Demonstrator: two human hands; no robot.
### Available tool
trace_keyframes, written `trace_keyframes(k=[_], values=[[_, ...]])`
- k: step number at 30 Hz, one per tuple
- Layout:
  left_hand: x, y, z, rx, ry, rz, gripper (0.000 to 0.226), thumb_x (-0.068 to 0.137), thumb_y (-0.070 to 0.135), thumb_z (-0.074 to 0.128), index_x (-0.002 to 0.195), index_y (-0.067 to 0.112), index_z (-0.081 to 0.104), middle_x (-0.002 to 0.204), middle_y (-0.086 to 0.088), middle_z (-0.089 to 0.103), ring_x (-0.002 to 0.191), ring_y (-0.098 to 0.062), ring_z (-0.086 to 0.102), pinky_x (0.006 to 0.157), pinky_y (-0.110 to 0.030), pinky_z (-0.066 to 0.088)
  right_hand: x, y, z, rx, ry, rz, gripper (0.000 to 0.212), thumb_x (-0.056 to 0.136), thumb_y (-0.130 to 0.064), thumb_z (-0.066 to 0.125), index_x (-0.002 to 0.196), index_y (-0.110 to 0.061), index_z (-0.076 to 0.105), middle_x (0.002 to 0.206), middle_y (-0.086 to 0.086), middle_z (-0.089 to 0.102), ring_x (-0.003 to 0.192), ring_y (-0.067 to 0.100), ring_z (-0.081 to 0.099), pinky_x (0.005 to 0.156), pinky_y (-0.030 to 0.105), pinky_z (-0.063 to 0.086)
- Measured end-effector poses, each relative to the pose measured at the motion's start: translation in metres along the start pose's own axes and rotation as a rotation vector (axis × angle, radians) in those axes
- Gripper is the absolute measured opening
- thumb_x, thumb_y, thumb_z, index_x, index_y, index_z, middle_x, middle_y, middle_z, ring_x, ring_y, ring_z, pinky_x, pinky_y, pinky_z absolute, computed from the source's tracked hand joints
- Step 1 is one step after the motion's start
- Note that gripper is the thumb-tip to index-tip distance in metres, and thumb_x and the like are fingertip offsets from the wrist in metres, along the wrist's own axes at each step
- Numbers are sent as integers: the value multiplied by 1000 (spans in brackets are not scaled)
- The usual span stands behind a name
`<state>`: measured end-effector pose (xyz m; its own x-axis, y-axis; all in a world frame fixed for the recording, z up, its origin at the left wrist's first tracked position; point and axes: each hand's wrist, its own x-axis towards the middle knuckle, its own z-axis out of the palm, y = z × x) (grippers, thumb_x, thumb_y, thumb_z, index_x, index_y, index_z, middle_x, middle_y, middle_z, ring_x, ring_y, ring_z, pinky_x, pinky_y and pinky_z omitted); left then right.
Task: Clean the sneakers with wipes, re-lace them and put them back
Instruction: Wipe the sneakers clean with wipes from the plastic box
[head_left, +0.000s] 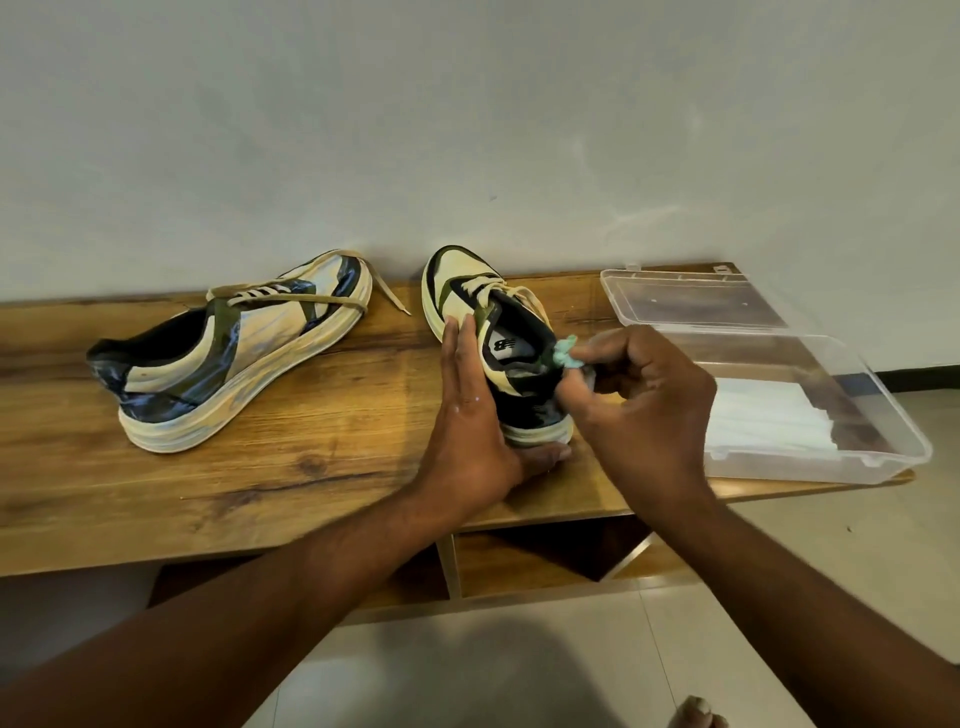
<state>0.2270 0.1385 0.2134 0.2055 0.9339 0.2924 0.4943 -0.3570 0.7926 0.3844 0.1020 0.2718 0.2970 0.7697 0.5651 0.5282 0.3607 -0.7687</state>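
Observation:
Two cream, navy and olive sneakers stand on a wooden bench top (270, 467). The left sneaker (234, 358) lies apart on its sole, its laces loose across the top. The right sneaker (498, 338) points its toe at the wall. My left hand (472, 415) presses flat against that shoe's left side, thumb under the heel. My right hand (644, 405) pinches a crumpled pale green wipe (566, 353) against the shoe's right collar.
A clear plastic box (810, 457) with its lid (691, 296) hinged open sits at the bench's right end, white wipes (769, 421) inside. A pale wall runs behind the bench. Open shelf compartments (540, 561) sit under the top. A tiled floor and my toes (696, 714) are below.

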Motion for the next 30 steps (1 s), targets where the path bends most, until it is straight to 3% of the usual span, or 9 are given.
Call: trace_keyframes(k=[3, 11, 14, 17, 19, 22, 24, 27, 30], values=[[0, -1, 0, 1, 1, 4, 158, 58, 48, 100, 165, 16, -11, 175, -4, -13, 160, -7, -10, 112, 3, 1, 6, 1, 2, 12, 9, 112, 17, 80, -2, 81, 90, -15, 76, 86, -9, 75, 74, 10, 73, 68, 37, 63], [-1, 0, -3, -42, -24, 21, 143, 67, 53, 85, 165, 14, -10, 174, -6, -16, 146, 19, -22, 111, 5, 3, -11, -6, 0, -79, -77, -316, 14, 80, 2, 83, 90, -2, 75, 95, 6, 72, 86, 17, 68, 72, 30, 58], [-1, 1, -2, -31, -5, 13, 132, 76, 50, 80, 164, 19, -12, 174, -8, -16, 157, 1, -17, 114, 2, 3, -21, -6, 5, -183, -161, -441, 12, 82, 2, 82, 91, 0, 75, 98, 12, 70, 89, 18, 65, 77, 24, 55], [2, -2, 1, -5, 12, 11, 123, 84, 40, 80, 165, 9, -7, 174, -13, -12, 162, -20, -7, 113, 3, 3, -30, -1, 12, -333, -265, -578, 11, 93, -3, 74, 101, 4, 75, 102, 19, 68, 91, 26, 66, 73, 34, 59], [2, -1, 1, -8, 2, 17, 126, 81, 43, 79, 165, 9, -8, 174, -12, -15, 161, -14, -14, 112, 4, 1, -26, 0, 11, -353, -218, -584, 8, 93, -1, 72, 97, 6, 75, 98, 20, 67, 87, 28, 66, 69, 38, 58], [1, -1, 0, -21, -18, 27, 144, 66, 53, 86, 163, 18, -14, 174, -7, -19, 150, 10, -26, 110, 5, 0, -20, -5, 5, -349, -69, -504, 4, 86, 4, 76, 84, 4, 73, 88, 16, 65, 77, 25, 63, 68, 29, 53], [1, -2, 0, -29, -36, 36, 150, 64, 51, 92, 164, 19, -15, 173, -4, -22, 150, 11, -26, 110, 5, 1, -19, -4, 3, -381, 1, -445, 7, 83, 4, 78, 80, 2, 72, 84, 15, 64, 73, 24, 62, 67, 24, 50], [2, -2, 2, -20, -38, 11, 148, 65, 51, 90, 165, 17, -15, 172, -1, -26, 158, -6, -20, 117, -3, 5, -20, -2, 6, -355, -5, -464, 4, 84, 3, 77, 82, 4, 74, 83, 15, 64, 71, 23, 62, 68, 21, 49], [1, 1, 3, -36, -29, 22, 128, 79, 58, 70, 164, 14, -16, 171, -7, -28, 161, -17, -19, 129, -29, 17, -26, -6, 18, -347, -170, -521, 8, 93, -2, 73, 96, 4, 77, 92, 15, 65, 79, 23, 63, 69, 27, 54]])
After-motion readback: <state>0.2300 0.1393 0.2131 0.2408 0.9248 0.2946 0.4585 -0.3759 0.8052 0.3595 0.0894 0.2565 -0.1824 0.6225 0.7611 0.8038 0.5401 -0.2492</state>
